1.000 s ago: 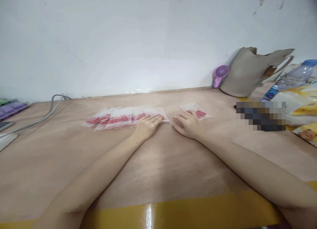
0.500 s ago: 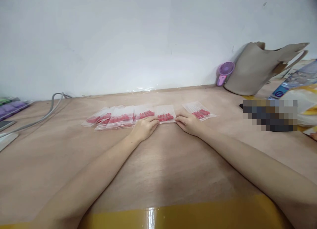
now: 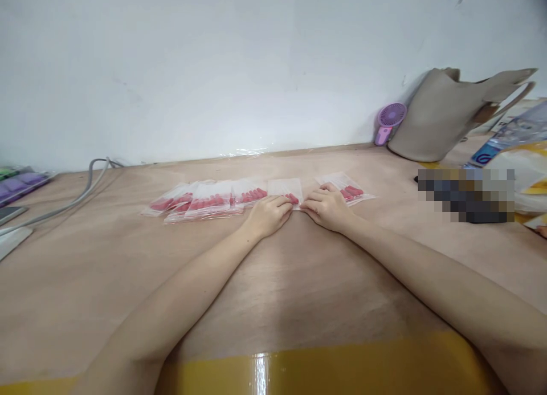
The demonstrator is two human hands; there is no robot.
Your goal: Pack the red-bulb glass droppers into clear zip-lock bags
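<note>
A small clear plastic bag (image 3: 285,186) with red pieces inside lies flat before me, its near edge towards me. My left hand (image 3: 271,214) has its fingers closed along that near edge, covering most of the red pieces. At the near right corner, my right hand (image 3: 327,208) pinches the same edge with bent fingers. Another bag of red pieces (image 3: 352,192) lies just beyond the right hand, partly hidden by it. Left of the middle bag are a similar bag (image 3: 253,193) and an overlapping row of several more filled bags (image 3: 209,200).
Against the white wall at right stand a purple handheld fan (image 3: 391,117) and a beige bag (image 3: 427,118), with a plastic bottle (image 3: 491,150) nearby. A blurred dark object (image 3: 470,201) lies in front. At left are a grey cable (image 3: 81,196) and packs of purple items (image 3: 21,185).
My left hand has slid right along the bag's near edge, closer to my right hand, and now covers more red pieces. The right hand stays at the corner, its fingers slightly shifted.
</note>
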